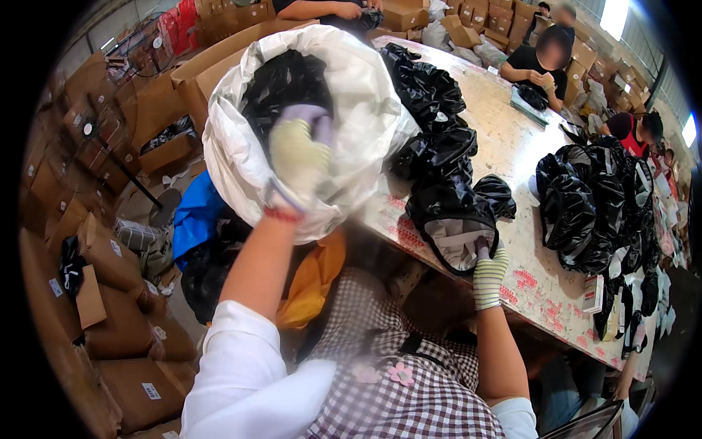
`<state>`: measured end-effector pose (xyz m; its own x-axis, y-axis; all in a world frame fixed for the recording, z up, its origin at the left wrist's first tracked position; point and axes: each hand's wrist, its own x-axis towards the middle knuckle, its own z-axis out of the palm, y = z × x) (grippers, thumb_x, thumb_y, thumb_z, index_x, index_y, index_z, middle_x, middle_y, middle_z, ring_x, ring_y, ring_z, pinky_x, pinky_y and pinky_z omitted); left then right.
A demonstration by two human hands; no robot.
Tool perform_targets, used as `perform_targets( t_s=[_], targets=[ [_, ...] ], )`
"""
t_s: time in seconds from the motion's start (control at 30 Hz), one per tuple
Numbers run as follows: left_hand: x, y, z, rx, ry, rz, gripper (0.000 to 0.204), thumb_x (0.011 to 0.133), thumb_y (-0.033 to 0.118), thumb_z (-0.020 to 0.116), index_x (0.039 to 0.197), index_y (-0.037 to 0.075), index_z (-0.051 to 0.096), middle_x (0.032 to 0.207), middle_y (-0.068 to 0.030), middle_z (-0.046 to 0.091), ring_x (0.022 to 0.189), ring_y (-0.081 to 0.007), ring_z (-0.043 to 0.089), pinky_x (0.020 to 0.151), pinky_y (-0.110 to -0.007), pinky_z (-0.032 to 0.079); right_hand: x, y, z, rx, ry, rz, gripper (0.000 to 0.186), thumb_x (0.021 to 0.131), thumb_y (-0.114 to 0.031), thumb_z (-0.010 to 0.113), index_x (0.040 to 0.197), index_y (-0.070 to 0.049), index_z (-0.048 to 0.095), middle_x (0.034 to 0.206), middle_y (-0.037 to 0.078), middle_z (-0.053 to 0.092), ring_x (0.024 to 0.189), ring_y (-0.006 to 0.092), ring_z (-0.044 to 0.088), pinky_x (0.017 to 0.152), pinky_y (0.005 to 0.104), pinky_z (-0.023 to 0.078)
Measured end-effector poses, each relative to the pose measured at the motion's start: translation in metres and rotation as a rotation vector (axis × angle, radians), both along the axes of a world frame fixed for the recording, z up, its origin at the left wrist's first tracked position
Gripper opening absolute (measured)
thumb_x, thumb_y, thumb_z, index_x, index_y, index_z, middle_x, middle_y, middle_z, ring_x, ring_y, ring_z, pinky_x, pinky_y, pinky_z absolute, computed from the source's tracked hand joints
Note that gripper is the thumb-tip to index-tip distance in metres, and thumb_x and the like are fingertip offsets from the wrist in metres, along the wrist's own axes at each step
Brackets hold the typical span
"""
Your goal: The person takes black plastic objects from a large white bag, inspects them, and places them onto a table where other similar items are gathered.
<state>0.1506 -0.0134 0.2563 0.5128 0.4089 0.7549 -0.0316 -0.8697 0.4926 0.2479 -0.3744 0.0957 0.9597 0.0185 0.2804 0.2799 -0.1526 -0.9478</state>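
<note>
My left hand [298,157], in a pale work glove, is raised and blurred inside the mouth of a big white sack [234,157] that holds black plastic bags [281,80]; its fingers are curled around the sack's near rim or lining. My right hand [488,274], in a striped glove, pinches the rim of an open black plastic bag [455,212] with a light lining that lies at the near edge of the table [497,139]. More black bags [428,91] are heaped just beyond it.
A second pile of black bags [599,205] lies at the table's right, with flat packets beside it. Other people sit at the far end. Cardboard boxes [117,293] stack up on the left floor, with blue and orange cloth below the sack.
</note>
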Motion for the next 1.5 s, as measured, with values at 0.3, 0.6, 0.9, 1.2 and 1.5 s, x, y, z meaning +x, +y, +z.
perform_targets(
  t_s=[0.3,0.6,0.9,1.2,1.5],
  targets=[
    [-0.016,0.065,-0.072,-0.238,-0.245,-0.135,0.033,0.081,0.008,0.075,0.112,0.002,0.067,0.110,-0.0128,0.069,0.110,-0.0244,0.064,0.096,-0.036,0.051,0.009,-0.011,-0.022,0.043,0.035,0.043,0.029,0.097,-0.009,0.061,0.121,0.006,0.060,0.108,0.010,0.066,0.099,0.0150,0.059,0.088,0.0292,0.048],
    [-0.192,0.065,-0.108,0.139,-0.358,0.146,0.027,0.085,0.019,0.064,0.102,0.001,0.055,0.102,-0.0111,0.060,0.092,-0.0205,0.059,0.087,-0.034,0.049,-0.008,-0.003,0.004,-0.072,0.030,-0.023,0.046,0.095,-0.019,0.067,0.132,0.006,0.056,0.125,0.015,0.063,0.109,0.0218,0.059,0.098,0.0327,0.045],
    [-0.151,0.123,-0.352,-0.365,0.633,0.473,0.041,0.086,0.026,0.073,0.117,0.003,0.063,0.125,-0.0177,0.060,0.114,-0.0355,0.059,0.099,-0.042,0.047,-0.014,-0.007,0.007,-0.142,-0.021,-0.085,0.038,0.097,-0.012,0.063,0.131,0.005,0.056,0.122,0.012,0.063,0.108,0.0201,0.060,0.093,0.0316,0.049],
    [-0.126,0.225,-0.516,0.360,0.870,0.197,0.045,0.096,0.027,0.057,0.135,0.007,0.055,0.143,-0.0118,0.054,0.130,-0.0325,0.052,0.103,-0.046,0.046,-0.006,0.002,-0.001,-0.376,-0.065,-0.070,0.043,0.087,-0.007,0.060,0.128,0.005,0.058,0.109,0.023,0.066,0.102,0.0331,0.063,0.092,0.0394,0.050],
    [-0.149,0.216,-0.452,-0.862,0.215,0.065,0.038,0.086,0.008,0.072,0.120,-0.007,0.063,0.120,-0.0106,0.067,0.104,-0.0202,0.061,0.086,-0.034,0.051,-0.009,0.008,-0.003,-0.266,-0.097,-0.076,0.022,0.092,-0.011,0.063,0.109,0.002,0.065,0.091,0.017,0.070,0.081,0.0240,0.065,0.077,0.0347,0.052]
  ],
)
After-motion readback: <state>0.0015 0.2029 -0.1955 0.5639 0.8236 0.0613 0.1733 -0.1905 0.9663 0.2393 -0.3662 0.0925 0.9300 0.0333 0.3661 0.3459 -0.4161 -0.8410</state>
